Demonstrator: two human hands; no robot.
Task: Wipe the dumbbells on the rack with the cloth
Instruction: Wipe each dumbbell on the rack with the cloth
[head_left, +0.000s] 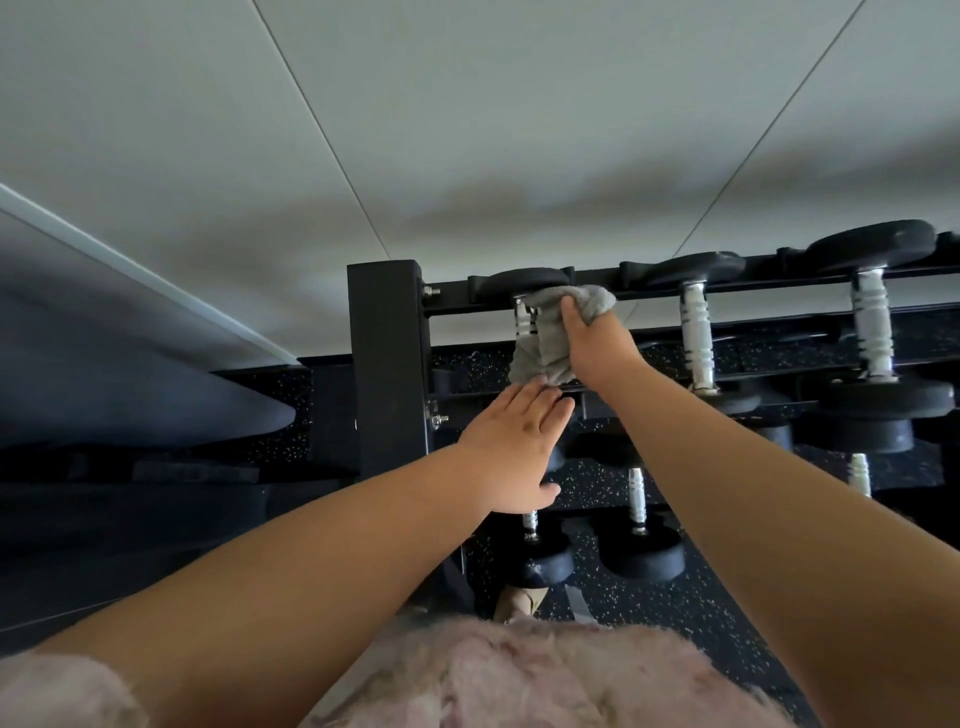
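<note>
A black rack (385, 364) holds rows of black dumbbells with chrome handles. My right hand (597, 348) grips a grey cloth (550, 338) against the handle of the leftmost top-row dumbbell (524, 283); the cloth covers most of that handle and hangs down from it. My left hand (514, 447) lies flat with straight fingers over the near end of the same dumbbell, its fingertips touching the cloth's lower edge. That near end is hidden under my hand.
Two more top-row dumbbells (696, 312) (872, 322) lie to the right. Lower shelves carry smaller dumbbells (639, 551). A white wall rises behind the rack, speckled black floor lies beneath, and a dark bench-like shape (130, 405) sits at the left.
</note>
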